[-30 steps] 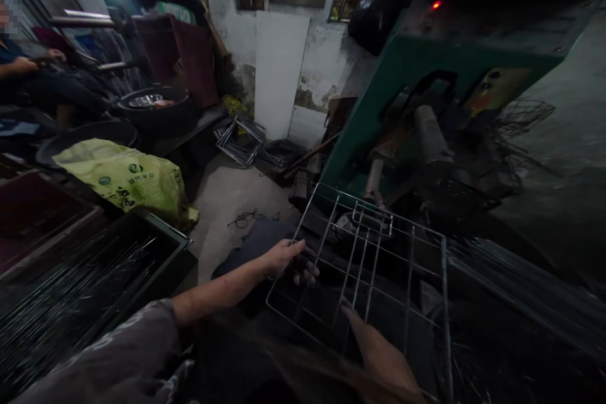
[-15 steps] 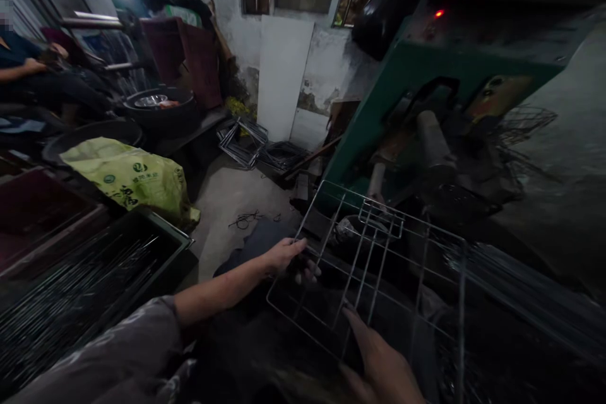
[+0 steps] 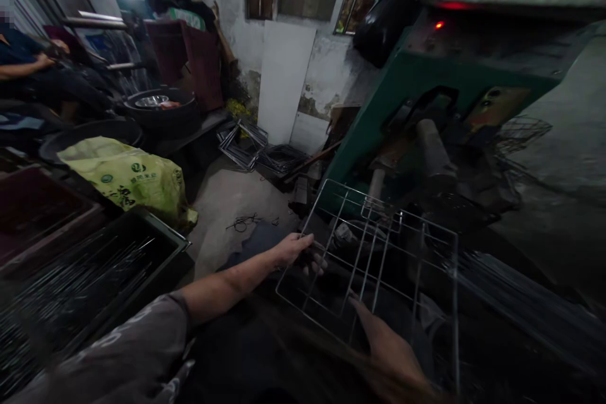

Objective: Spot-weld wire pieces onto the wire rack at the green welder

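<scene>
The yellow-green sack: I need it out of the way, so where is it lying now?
In the head view the yellow-green sack lies at left, behind the tray of wire rods.

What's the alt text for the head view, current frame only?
Both bare hands hold a wire grid rack in front of a green machine: the left hand grips its left edge, the right hand touches its near edge. A yellow-green sack lies to the left, and another person sits far left.
</scene>
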The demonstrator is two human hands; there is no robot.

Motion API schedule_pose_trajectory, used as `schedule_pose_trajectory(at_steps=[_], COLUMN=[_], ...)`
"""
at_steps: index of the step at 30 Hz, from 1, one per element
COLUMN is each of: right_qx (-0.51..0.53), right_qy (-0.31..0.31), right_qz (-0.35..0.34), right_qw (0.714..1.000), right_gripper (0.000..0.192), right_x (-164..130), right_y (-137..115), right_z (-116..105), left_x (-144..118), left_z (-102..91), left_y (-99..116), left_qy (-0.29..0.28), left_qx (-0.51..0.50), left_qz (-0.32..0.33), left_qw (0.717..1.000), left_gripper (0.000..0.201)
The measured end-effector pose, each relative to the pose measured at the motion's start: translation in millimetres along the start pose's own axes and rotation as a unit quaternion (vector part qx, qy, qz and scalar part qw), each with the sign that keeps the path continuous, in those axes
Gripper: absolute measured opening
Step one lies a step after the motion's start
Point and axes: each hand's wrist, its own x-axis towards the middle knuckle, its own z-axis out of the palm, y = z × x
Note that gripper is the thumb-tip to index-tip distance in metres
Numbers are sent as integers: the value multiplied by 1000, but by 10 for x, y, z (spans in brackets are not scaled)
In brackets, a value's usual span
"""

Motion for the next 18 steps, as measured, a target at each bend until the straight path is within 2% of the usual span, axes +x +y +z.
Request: schedule_pose_trajectory(at_steps=[7,18], right_qx=[-23,-15], right_qy=[24,64], right_qz=[1,-44], right_qw=[999,997], right_gripper=[75,72], right_x=[110,148], right_y=[182,279], right_z=[-96,-133], left_x=[216,333], left_z=[25,20], left_y=[66,30], left_qy=[-9,12], left_qx=[4,4], left_qz=[8,-5], left_qw=[1000,1000], left_gripper=[52,51])
